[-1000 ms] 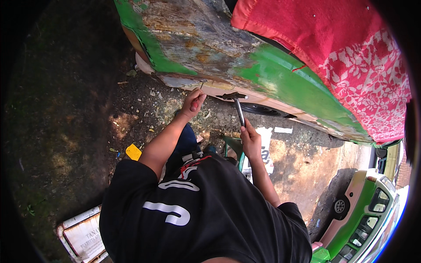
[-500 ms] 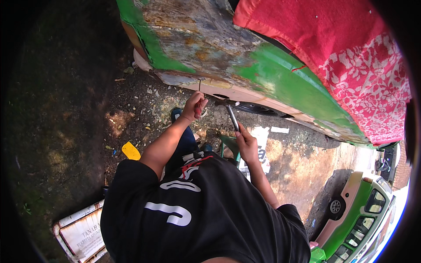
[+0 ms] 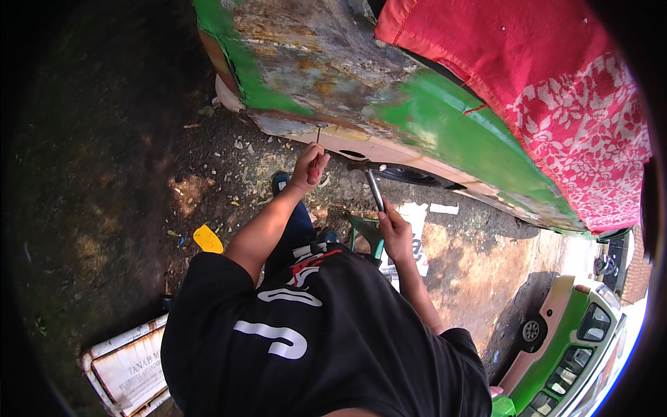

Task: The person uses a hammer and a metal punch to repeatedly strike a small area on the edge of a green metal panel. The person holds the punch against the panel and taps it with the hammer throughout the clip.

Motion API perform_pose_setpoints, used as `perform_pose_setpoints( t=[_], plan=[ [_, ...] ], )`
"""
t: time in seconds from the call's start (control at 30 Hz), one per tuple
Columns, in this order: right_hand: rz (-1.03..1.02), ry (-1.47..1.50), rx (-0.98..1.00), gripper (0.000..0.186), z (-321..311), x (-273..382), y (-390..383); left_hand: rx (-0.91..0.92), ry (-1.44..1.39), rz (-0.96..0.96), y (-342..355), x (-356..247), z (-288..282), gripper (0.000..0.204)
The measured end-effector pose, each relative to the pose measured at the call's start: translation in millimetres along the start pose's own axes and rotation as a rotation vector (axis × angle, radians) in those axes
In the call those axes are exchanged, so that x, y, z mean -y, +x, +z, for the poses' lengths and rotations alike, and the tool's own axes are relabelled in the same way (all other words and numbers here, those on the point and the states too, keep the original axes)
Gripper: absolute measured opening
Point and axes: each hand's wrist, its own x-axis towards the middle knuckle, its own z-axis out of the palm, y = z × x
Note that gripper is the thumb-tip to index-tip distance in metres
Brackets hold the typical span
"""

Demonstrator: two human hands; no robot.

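Note:
My left hand (image 3: pixel 304 165) is closed around the red handle of a screwdriver (image 3: pixel 319 135). Its thin shaft points away from me, with the tip at the lower edge of a vehicle body (image 3: pixel 333 76); whether it touches cannot be made out. That body is green, with a large stripped, rust-stained patch and a pale pink lower strip. My right hand (image 3: pixel 397 235) grips the metal handle of a hammer (image 3: pixel 375 190). The hammer's head is just right of my left hand and apart from it, near the pink strip and a dark wheel (image 3: pixel 410 175).
A red patterned cloth (image 3: pixel 500 76) drapes over the vehicle. A green stool (image 3: pixel 367 233) and white printed sheets (image 3: pixel 415 221) lie near my legs. On the ground at left are a yellow piece (image 3: pixel 208 239) and a rusty white sign (image 3: pixel 128 368). A green-and-pink van (image 3: pixel 556 347) stands at lower right.
The hammer and my right hand have shifted slightly right and nearer to me. My left hand keeps its hold on the screwdriver. The whole view has shifted a little.

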Motion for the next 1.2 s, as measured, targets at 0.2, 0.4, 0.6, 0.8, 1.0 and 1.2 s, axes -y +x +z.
perform_pose_setpoints(
  t=[0.2, 0.4, 0.6, 0.8, 1.0, 1.2],
  plan=[
    [-0.015, 0.013, -0.006, 0.042, 2, -1, -2, 0.021, 0.027, 0.029, 5, -1, -1, 0.02],
    [-0.017, 0.018, -0.027, 0.042, 3, -1, -2, 0.011, 0.032, 0.035, 6, -3, 0, 0.021],
    [-0.103, -0.004, -0.026, 0.042, 6, 2, -1, 0.018, 0.04, 0.009, 5, 7, 2, 0.019],
    [-0.563, -0.126, -0.009, 0.044, 15, 31, -9, -0.001, 0.049, -0.029, 13, 2, 9, 0.02],
    [-0.61, -0.376, -0.071, 0.048, 30, 11, 6, 0.022, 0.163, -0.058, 23, -11, 8, 0.023],
    [-0.808, -0.166, -0.155, 0.047, 33, 10, 6, -0.003, 0.142, -0.188, 31, -20, 10, 0.026]
  ],
)
